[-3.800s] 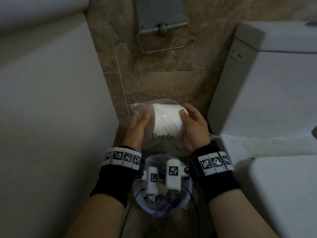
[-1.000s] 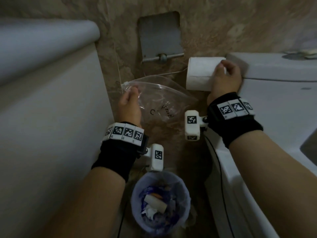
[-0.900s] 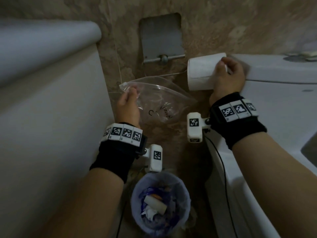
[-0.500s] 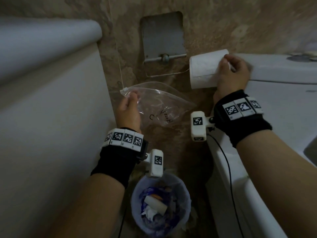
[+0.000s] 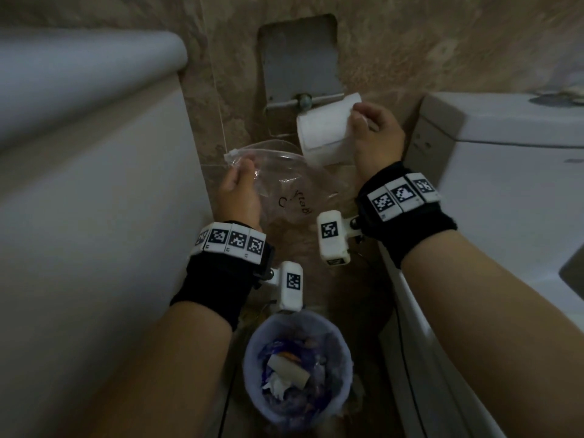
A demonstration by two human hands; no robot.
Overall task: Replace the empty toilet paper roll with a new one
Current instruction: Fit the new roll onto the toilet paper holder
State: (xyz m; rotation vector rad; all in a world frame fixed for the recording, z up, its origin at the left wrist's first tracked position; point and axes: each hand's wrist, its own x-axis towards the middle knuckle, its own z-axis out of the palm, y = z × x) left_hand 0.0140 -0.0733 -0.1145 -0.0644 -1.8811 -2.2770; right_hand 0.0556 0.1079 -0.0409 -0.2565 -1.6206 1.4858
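Note:
My right hand (image 5: 374, 139) grips one end of a new white toilet paper roll (image 5: 324, 129). The roll is tilted and sits just below the metal holder (image 5: 301, 63) on the brown tiled wall, over the right part of the holder's wire arm (image 5: 281, 134). I cannot tell whether the wire is inside the roll's core. My left hand (image 5: 238, 192) pinches the top corner of a clear plastic bag (image 5: 294, 188) with dark writing on it. The bag hangs limp below the roll. An empty cardboard tube (image 5: 289, 371) lies in the bin.
A pale blue bin (image 5: 298, 365) with rubbish stands on the floor between my forearms. The toilet tank (image 5: 505, 121) and bowl fill the right side. A white bathtub wall (image 5: 94, 200) runs along the left. The gap between them is narrow.
My right hand has carried the roll left and down, from beside the tank to the holder's wire arm. The left hand keeps hold of the bag, which now hangs empty.

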